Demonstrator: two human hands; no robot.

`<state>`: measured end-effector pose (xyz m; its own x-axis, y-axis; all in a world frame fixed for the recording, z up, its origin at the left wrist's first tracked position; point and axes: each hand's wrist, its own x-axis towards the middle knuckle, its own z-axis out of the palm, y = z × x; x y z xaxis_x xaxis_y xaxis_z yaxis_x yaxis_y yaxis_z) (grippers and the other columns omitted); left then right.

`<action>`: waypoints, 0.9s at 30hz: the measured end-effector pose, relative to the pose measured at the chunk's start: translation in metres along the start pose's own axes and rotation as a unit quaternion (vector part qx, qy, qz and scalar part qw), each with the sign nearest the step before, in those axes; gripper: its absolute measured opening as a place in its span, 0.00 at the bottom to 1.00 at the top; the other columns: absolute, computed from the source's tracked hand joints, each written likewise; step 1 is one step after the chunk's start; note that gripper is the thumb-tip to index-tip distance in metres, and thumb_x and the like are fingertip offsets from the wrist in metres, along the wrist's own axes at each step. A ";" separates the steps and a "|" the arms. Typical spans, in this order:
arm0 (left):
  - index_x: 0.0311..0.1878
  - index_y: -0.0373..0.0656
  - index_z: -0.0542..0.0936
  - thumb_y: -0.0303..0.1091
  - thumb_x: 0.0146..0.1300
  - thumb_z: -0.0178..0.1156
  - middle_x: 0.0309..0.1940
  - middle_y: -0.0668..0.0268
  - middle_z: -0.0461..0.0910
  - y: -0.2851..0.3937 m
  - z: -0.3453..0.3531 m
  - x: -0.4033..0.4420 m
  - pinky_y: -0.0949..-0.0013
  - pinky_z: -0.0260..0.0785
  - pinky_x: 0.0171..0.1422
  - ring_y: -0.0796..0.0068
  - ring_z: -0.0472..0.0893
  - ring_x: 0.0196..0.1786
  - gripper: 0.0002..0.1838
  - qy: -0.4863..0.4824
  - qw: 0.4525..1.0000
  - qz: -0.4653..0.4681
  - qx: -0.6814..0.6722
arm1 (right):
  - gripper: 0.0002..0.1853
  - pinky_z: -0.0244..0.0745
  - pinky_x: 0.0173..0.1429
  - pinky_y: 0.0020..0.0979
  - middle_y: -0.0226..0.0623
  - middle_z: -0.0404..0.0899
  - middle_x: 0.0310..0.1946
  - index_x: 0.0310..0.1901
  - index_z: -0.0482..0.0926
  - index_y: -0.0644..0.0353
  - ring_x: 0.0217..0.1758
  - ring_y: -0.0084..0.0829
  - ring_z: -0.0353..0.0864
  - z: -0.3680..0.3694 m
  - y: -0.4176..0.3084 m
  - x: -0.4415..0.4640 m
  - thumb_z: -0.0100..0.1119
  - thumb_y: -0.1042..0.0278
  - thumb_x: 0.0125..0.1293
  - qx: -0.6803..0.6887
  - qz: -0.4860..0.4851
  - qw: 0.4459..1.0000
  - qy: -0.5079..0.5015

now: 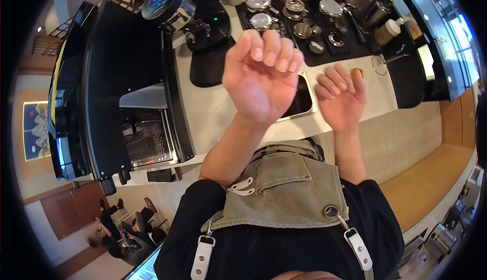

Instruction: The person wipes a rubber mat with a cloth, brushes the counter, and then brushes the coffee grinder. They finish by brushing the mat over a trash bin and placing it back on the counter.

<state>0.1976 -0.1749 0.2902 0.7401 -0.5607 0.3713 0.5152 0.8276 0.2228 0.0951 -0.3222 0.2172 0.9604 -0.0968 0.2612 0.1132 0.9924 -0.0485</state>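
Observation:
My left hand (264, 79) is raised over the counter, its palm turned toward me. Its fingers are loosely bent, the thumb stands apart, and nothing is in it. To the right and a little lower, my right hand (342, 97) is also palm toward me, fingers curled more and thumb apart, with nothing visible in it. Between and below the hands, a flat black panel with a white frame (307, 108) is set on or in the pale counter (203, 112); my left hand partly hides it. A small gold-brown object (359, 71) shows by my right thumb.
A black espresso machine (109, 57) stands at left, a grinder (175, 11) with a round display behind it. On a dark mat (324, 51) are several round metal coffee tools. Bottles (390, 30) and a clear glass (379, 64) stand at right. Seated people (134, 234) appear lower left.

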 end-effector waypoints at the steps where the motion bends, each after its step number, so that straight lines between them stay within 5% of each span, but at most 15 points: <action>1: 0.30 0.48 0.71 0.44 0.83 0.44 0.27 0.71 0.69 0.000 -0.003 -0.002 0.67 0.65 0.47 0.73 0.69 0.34 0.21 0.005 1.000 0.002 0.006 | 0.18 0.63 0.45 0.29 0.25 0.66 0.31 0.33 0.68 0.51 0.37 0.25 0.65 0.007 0.008 0.008 0.49 0.50 0.81 0.027 0.009 0.999 -0.016; 3: 0.29 0.49 0.70 0.43 0.83 0.44 0.26 0.72 0.67 0.001 -0.005 -0.005 0.68 0.63 0.45 0.75 0.67 0.32 0.21 0.027 0.999 0.006 0.028 | 0.24 0.63 0.44 0.28 0.24 0.65 0.29 0.31 0.69 0.50 0.36 0.25 0.64 0.020 0.023 0.025 0.44 0.44 0.83 0.066 0.025 0.996 -0.048; 15: 0.28 0.48 0.67 0.41 0.80 0.45 0.24 0.71 0.65 0.013 -0.015 -0.008 0.67 0.63 0.42 0.75 0.65 0.31 0.19 0.047 0.998 0.014 0.027 | 0.25 0.65 0.45 0.31 0.27 0.66 0.29 0.29 0.68 0.50 0.37 0.29 0.67 0.026 0.049 0.046 0.37 0.46 0.85 0.064 0.029 0.996 -0.062; 19: 0.35 0.46 0.71 0.39 0.77 0.50 0.31 0.68 0.69 0.010 -0.036 -0.010 0.65 0.65 0.45 0.72 0.69 0.34 0.13 0.015 0.999 0.007 0.050 | 0.19 0.66 0.48 0.32 0.28 0.68 0.32 0.35 0.70 0.52 0.39 0.30 0.69 0.012 0.048 0.041 0.44 0.50 0.83 -0.010 0.000 0.999 -0.045; 22: 0.46 0.46 0.75 0.37 0.76 0.51 0.41 0.66 0.73 0.006 -0.039 -0.027 0.64 0.66 0.51 0.70 0.73 0.40 0.06 0.169 0.977 -0.010 0.131 | 0.13 0.66 0.51 0.33 0.29 0.69 0.34 0.39 0.71 0.55 0.42 0.30 0.70 -0.008 0.048 0.027 0.52 0.55 0.78 -0.117 -0.004 0.993 0.016; 23: 0.56 0.48 0.74 0.34 0.72 0.54 0.50 0.63 0.73 0.011 -0.066 -0.040 0.62 0.67 0.54 0.66 0.75 0.45 0.12 0.144 0.980 -0.018 0.137 | 0.12 0.67 0.51 0.35 0.32 0.70 0.35 0.41 0.72 0.56 0.42 0.32 0.71 -0.024 0.046 0.017 0.54 0.56 0.77 -0.151 0.004 0.988 0.034; 27: 0.47 0.51 0.78 0.35 0.70 0.58 0.47 0.68 0.76 0.040 -0.118 -0.097 0.63 0.67 0.53 0.70 0.75 0.44 0.06 0.286 0.947 -0.036 0.140 | 0.09 0.67 0.51 0.35 0.35 0.71 0.36 0.41 0.72 0.58 0.42 0.33 0.71 -0.069 0.040 -0.030 0.57 0.62 0.73 -0.259 0.053 0.960 0.093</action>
<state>0.1969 -0.0907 0.1564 0.8620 -0.4723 -0.1842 0.4973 0.7172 0.4882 0.0889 -0.2845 0.1407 0.9970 -0.0563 0.0532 0.0763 0.8316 -0.5501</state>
